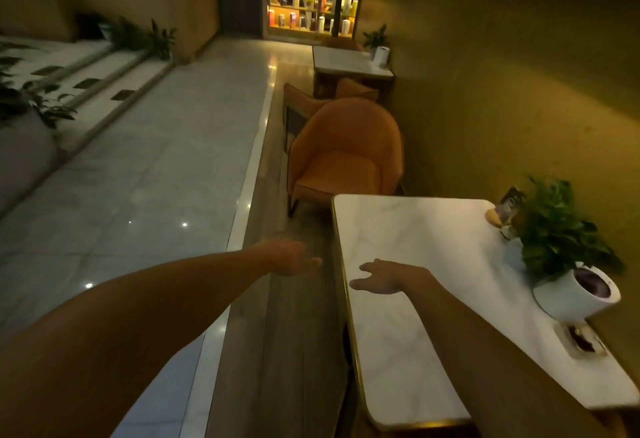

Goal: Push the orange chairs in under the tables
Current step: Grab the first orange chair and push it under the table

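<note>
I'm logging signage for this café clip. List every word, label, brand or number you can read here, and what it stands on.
None can be read.
Canisters on the lit shelf: printed wrappers, too small and blurred.
Card stand on the near table: dark and blurred, no legible text.
Tray by the white plant pot: any print is unreadable.

1 head cam, wide angle, tilted, looks fwd & down over both forearms; near table (408, 264) close below, orange chair (343, 157) farther ahead.
</note>
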